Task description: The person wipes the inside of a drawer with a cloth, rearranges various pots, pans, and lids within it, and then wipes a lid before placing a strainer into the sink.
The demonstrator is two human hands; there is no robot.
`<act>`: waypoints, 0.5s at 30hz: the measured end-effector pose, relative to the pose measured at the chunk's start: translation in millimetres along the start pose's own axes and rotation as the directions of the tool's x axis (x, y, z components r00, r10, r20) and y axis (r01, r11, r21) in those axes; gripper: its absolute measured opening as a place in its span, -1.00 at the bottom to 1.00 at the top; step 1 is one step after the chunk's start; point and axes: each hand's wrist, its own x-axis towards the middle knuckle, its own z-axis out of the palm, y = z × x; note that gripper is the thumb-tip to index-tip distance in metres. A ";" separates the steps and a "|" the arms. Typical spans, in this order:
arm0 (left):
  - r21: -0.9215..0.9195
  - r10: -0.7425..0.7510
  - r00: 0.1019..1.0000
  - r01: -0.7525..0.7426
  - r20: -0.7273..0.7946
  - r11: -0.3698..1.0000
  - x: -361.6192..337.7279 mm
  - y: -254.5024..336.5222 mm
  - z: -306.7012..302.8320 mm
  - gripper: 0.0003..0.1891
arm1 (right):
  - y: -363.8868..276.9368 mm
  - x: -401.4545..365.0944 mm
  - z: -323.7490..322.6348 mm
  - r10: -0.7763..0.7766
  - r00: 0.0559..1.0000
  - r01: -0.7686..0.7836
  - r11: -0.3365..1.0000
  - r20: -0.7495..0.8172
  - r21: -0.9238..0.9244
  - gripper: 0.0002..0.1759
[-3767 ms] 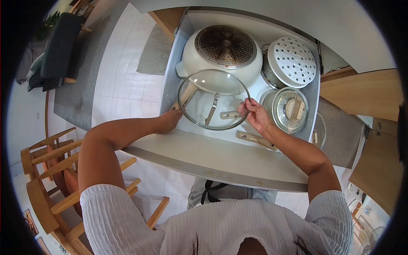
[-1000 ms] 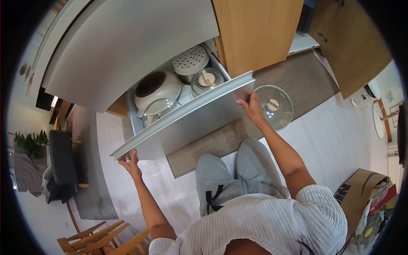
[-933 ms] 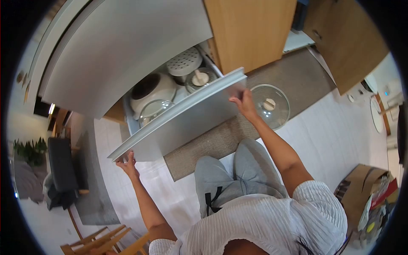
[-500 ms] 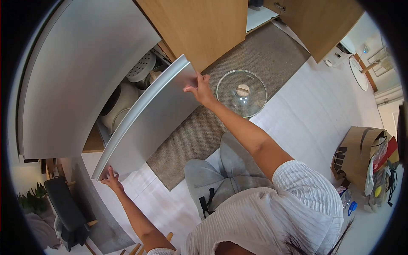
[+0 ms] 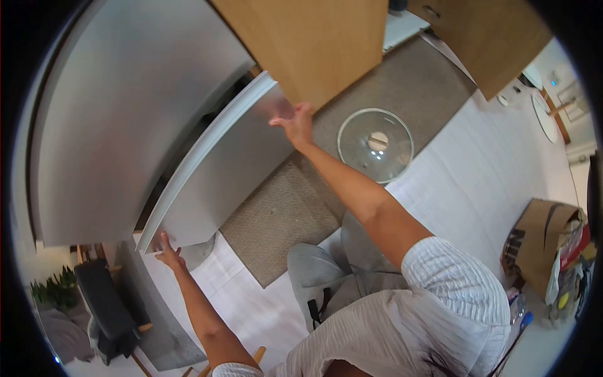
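Observation:
A silver drawer front (image 5: pixel 223 151) stands slightly out from the cabinet, leaving a narrow dark gap along its top. My left hand (image 5: pixel 169 253) touches its lower left end, thumb raised against the face and fingers apart. At the opposite end, my right hand (image 5: pixel 298 125) rests against the edge with its thumb stretched across the face and its fingers spread. What lies inside the drawer is almost wholly hidden. To the right of my right hand, a round glass lid (image 5: pixel 375 146) with a light wooden knob lies on the mat.
A large silver panel (image 5: pixel 132 119) rises above the drawer. Beside it is a wooden cabinet door (image 5: pixel 314 47), and another door (image 5: pixel 480 41) hangs open farther right. The woven mat (image 5: pixel 282 220) covers part of the white floor. A filled paper bag (image 5: pixel 543 242) stands at right.
The drawer has slid inward under both hands; the white pots and perforated utensil seen inside before are now covered. My view has shifted slightly, and the lid appears farther right.

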 end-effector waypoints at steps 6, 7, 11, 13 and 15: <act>0.055 -0.145 0.989 0.146 -0.037 0.988 21.0 -17.9 26.2 -0.22 | -4.8 8.9 10.2 0.034 0.999 -0.039 0.988 0.038 0.151 -0.23; 0.062 -0.147 0.989 0.149 -0.033 0.987 8.5 -13.4 34.1 -0.22 | -2.7 8.7 7.9 0.035 0.997 -0.050 0.972 0.066 0.231 -0.33; -0.022 -0.169 0.964 0.168 -0.203 0.986 -1.6 -20.5 54.4 -0.28 | 59.5 25.3 -11.6 -0.092 0.991 0.080 0.989 0.093 0.126 -0.75; 0.004 -0.149 0.964 0.154 -0.219 0.988 -9.7 -21.0 65.6 -0.32 | 124.9 31.3 -59.4 -0.270 0.962 0.247 0.912 -0.026 -0.328 -0.85; 0.113 0.482 0.874 -0.474 -0.060 0.873 -82.8 6.1 85.9 -0.56 | 193.9 26.9 -108.8 -0.041 0.998 -0.019 0.623 -0.057 -0.782 -0.74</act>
